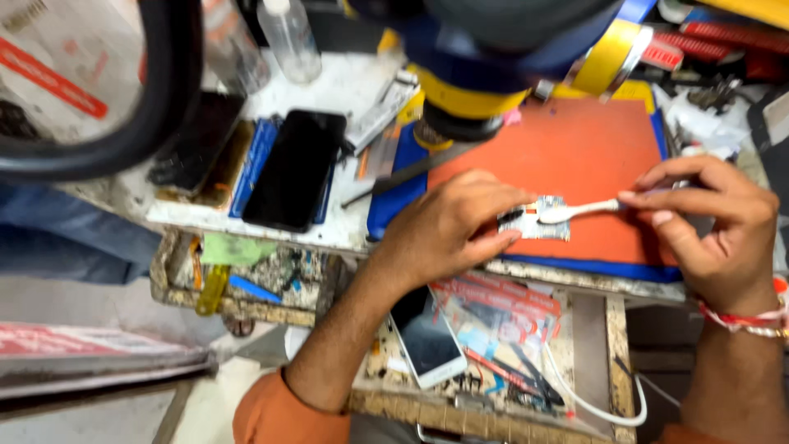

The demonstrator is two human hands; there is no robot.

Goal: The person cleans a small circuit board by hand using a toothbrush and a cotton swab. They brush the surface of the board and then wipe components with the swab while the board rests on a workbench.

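The left hand (448,226) lay on the orange work mat (575,156), its fingers pressed down on a small circuit board (538,220) and pinning it near the mat's front edge; that grip was clamped on the board. The right hand (715,222) pinched the handle of a white brush (575,211) between thumb and fingers, so that grip was closed on the brush, whose head rested on the board's top face.

The mat sat on a cluttered tabletop (345,90), under the dark, yellow-ringed head of a microscope (477,74). To the left of the mat a black phone (294,168) lay face up on a blue tray, and a clear plastic bottle (289,37) stood behind it. Below the tabletop's edge, in an open drawer (493,411), a white phone (426,337) lay near the left forearm, beside red packets and a white cable (600,407).
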